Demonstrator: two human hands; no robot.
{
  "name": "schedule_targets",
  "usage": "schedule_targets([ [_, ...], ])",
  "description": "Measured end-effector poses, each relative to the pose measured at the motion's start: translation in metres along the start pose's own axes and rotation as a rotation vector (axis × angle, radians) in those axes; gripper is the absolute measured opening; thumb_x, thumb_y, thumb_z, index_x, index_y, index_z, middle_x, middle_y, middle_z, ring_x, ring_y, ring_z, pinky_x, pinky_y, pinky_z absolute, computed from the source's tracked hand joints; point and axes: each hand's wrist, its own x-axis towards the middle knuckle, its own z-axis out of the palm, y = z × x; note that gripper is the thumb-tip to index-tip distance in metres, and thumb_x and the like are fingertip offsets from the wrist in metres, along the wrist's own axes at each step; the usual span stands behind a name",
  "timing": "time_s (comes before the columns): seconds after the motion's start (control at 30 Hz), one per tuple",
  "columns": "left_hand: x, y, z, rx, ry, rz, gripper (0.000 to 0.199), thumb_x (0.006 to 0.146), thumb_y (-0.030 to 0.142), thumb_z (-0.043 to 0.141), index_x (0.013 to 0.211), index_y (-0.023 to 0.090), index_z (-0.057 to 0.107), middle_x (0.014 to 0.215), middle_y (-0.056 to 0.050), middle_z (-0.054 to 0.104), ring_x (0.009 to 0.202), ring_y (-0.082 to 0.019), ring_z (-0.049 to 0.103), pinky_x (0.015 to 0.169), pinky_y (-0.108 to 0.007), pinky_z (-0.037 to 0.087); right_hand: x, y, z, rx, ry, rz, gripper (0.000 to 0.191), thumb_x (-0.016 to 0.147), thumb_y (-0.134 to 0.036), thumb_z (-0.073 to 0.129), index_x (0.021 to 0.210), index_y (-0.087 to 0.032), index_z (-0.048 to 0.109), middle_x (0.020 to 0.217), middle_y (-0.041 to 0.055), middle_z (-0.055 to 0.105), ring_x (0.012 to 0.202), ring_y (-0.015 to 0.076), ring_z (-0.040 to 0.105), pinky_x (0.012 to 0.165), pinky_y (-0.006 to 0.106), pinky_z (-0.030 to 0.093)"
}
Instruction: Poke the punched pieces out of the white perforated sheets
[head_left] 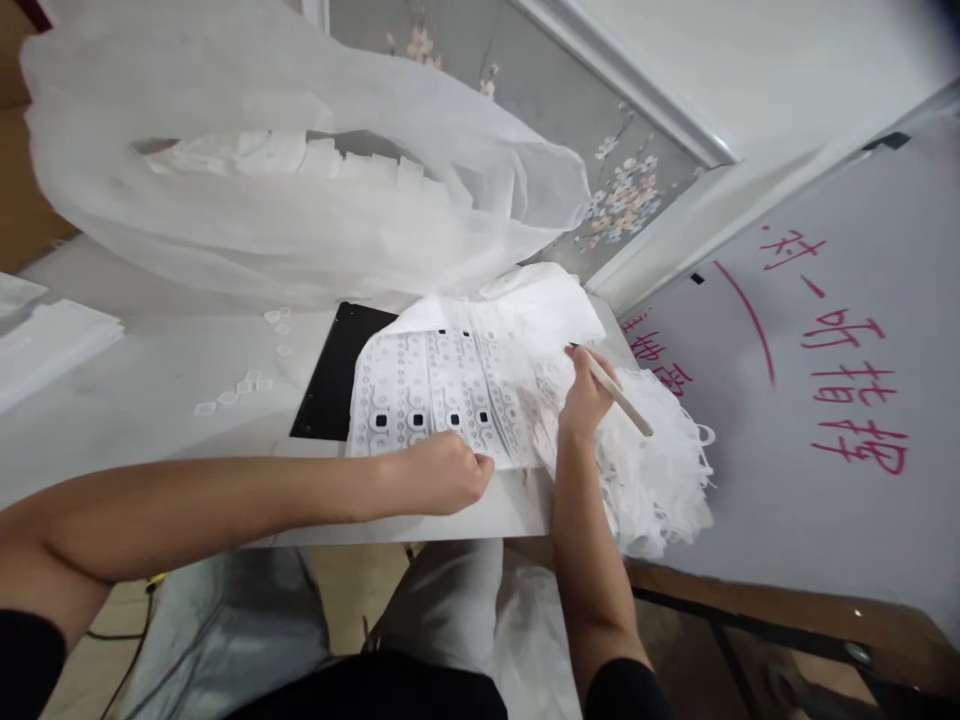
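Note:
White sheets with rows of grey printed shapes and small black squares point(394, 375) lie on the table, partly over a black board point(330, 375). My left hand point(448, 474) is closed at the near edge of the sheets; what its fingers pinch, if anything, is too small to make out. My right hand point(586, 392), at the right side of the sheets, is wrapped round a pale, pen-like tool point(620, 397) with a dark tip. Beside my right forearm lies a heap of white, stringy strips point(656, 470).
A large translucent white bag point(300, 220) with white pieces inside stands behind the sheets. Small clear pieces point(227, 398) and a white stack point(56, 345) lie to the left. A whiteboard point(787, 420) with red writing leans at the right.

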Motion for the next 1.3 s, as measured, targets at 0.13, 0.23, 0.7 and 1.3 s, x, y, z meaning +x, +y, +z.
schedule_targets([
  [0.13, 0.000, 0.001, -0.001, -0.059, 0.111, -0.002, 0.008, 0.086, 0.012, 0.051, 0.083, 0.016, 0.058, 0.055, -0.004, 0.059, 0.044, -0.017, 0.052, 0.042, -0.030, 0.029, -0.025, -0.036, 0.027, 0.016, -0.743, -0.066, 0.019, 0.087, -0.036, 0.068, 0.089, -0.019, 0.076, 0.090, 0.0058, 0.076, 0.086, 0.0187, 0.069, 0.080, 0.032, 0.055],
  [0.23, 0.000, -0.008, 0.005, 0.034, 0.212, -0.046, 0.010, 0.088, 0.009, 0.052, 0.086, 0.014, 0.060, 0.058, -0.003, 0.060, 0.047, -0.016, 0.054, 0.047, -0.030, 0.030, -0.048, -0.039, 0.053, 0.089, -0.829, -0.098, 0.020, 0.088, -0.041, 0.068, 0.093, -0.022, 0.074, 0.094, 0.0042, 0.077, 0.091, 0.0188, 0.071, 0.086, 0.034, 0.057],
  [0.7, 0.007, -0.013, 0.015, 0.125, 0.241, -0.172, 0.016, 0.091, 0.011, 0.055, 0.076, 0.017, 0.059, 0.067, -0.003, 0.060, 0.063, -0.020, 0.062, 0.061, -0.035, 0.047, -0.053, -0.010, 0.064, 0.216, -1.018, -0.057, 0.018, 0.090, -0.040, 0.068, 0.087, -0.023, 0.073, 0.101, 0.0056, 0.077, 0.102, 0.0206, 0.071, 0.096, 0.041, 0.057],
  [1.3, 0.009, -0.006, 0.025, 0.178, 0.154, -0.400, 0.030, 0.096, 0.033, 0.057, 0.089, 0.007, 0.072, 0.082, -0.015, 0.066, 0.086, -0.037, 0.072, 0.071, -0.045, 0.057, -0.053, -0.014, 0.063, 0.107, -1.036, -0.289, 0.011, 0.094, -0.028, 0.062, 0.095, -0.025, 0.072, 0.100, 0.0028, 0.077, 0.101, 0.0208, 0.069, 0.091, 0.042, 0.059],
])
